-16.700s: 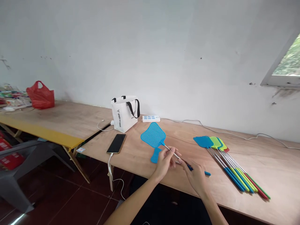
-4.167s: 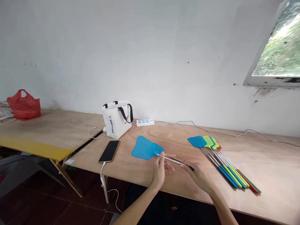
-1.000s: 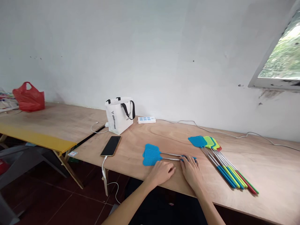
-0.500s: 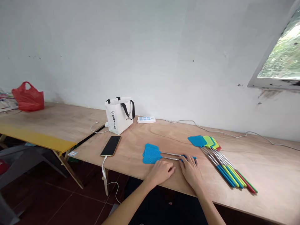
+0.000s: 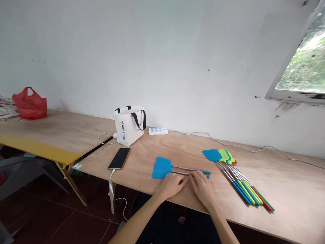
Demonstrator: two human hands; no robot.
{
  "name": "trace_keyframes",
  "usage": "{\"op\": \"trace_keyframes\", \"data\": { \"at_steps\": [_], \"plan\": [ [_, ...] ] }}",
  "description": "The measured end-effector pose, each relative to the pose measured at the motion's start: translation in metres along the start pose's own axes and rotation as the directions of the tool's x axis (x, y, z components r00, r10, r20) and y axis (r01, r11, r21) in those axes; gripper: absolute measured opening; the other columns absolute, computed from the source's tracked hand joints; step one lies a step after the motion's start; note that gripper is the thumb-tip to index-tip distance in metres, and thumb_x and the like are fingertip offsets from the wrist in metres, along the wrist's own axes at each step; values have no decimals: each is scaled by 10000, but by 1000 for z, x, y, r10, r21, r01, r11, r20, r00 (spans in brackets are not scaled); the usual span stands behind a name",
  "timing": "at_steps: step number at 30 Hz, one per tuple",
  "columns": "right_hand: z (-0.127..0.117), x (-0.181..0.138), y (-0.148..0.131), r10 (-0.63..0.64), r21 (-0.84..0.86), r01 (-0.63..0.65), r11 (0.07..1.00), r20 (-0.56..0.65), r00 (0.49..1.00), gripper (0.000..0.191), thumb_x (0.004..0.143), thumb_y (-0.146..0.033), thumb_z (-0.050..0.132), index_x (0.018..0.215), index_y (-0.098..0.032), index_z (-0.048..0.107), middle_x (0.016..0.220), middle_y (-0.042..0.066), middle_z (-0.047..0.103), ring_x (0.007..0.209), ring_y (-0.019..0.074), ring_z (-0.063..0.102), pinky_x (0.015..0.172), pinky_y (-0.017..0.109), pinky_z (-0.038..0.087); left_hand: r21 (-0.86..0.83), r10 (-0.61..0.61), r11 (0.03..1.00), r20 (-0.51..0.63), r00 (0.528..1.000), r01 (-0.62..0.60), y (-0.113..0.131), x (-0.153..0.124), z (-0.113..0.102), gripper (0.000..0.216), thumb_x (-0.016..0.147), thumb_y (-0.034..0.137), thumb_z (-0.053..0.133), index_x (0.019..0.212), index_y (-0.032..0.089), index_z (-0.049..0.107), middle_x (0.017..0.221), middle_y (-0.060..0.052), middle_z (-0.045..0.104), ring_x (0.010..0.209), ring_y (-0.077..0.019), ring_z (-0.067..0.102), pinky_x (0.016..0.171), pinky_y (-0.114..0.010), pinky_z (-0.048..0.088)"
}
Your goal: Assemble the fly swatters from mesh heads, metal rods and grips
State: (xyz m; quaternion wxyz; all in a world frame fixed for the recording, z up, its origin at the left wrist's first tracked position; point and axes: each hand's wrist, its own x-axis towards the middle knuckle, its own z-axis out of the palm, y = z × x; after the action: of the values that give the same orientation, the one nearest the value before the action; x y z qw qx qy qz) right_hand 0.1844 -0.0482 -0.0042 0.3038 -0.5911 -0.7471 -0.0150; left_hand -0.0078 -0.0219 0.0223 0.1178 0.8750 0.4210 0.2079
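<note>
Two blue fly swatters lie sideways before me, their heads overlapping at the left: the nearer swatter [image 5: 159, 170] and the farther swatter [image 5: 164, 161]. My left hand [image 5: 173, 184], closed with curled fingers, rests at the lower right edge of the nearer head; what lies under its fingers is hidden. My right hand [image 5: 200, 185] has its fingers over the nearer swatter where the metal shaft meets the blue handle, and the fingertips are close to the farther handle. To the right lies a fanned row of several fly swatters [image 5: 240, 179] in blue, yellow-green, red and green.
A phone [image 5: 119, 158] on a white cable lies at the left of the wooden table [image 5: 286, 183]. Behind it stand a white bag [image 5: 129, 127] with black handles and a power strip [image 5: 157, 131]. A red plastic bag [image 5: 31, 105] sits on the adjoining table.
My right hand has slid left along the nearer swatter, uncovering more of both blue handles. The left hand has barely moved. The view has shifted slightly.
</note>
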Motion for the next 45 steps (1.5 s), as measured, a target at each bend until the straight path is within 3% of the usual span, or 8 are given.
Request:
{"op": "trace_keyframes", "data": {
  "at_steps": [4,12,28,36,45],
  "plan": [
    [-1,0,-6,-28,133,11,991,130,991,318,1027,-337,327,1016,-270,638,1044,40,728,910,211,693,765,309,499,-34,-17,999,13,1000,18,-3,2,-2,394,1026,381,467,758,193,684,751,-44,720,704,-206,678,597,-275,356],
    [1,1,-4,-38,108,18,994,183,982,307,1002,-290,355,1059,-264,655,1087,42,731,984,225,689,814,325,486,19,27,999,-12,1000,-27,-1,0,2,321,1022,341,482,833,195,697,871,-52,756,794,-223,704,616,-277,383],
    [3,1,-2,-50,76,36,996,197,979,304,1008,-263,362,1062,-264,662,1070,35,730,981,214,681,819,310,469,15,28,999,17,999,-29,0,0,1,316,1038,355,459,935,211,720,967,-65,766,881,-244,714,691,-292,441],
    [9,-1,2,-35,-62,49,997,217,975,420,989,-178,349,1270,-275,645,1071,47,763,976,219,694,826,306,462,19,35,999,-7,999,-35,-2,0,4,397,1056,402,416,897,204,721,939,-67,764,850,-236,716,667,-292,430],
    [7,-1,0,-22,-76,41,996,232,972,418,1016,-214,338,1293,-281,643,1083,46,765,973,228,697,811,305,457,18,49,999,-13,999,-49,-1,0,3,375,1047,367,440,841,197,703,900,-61,763,812,-227,712,622,-281,396]
  ]
}}
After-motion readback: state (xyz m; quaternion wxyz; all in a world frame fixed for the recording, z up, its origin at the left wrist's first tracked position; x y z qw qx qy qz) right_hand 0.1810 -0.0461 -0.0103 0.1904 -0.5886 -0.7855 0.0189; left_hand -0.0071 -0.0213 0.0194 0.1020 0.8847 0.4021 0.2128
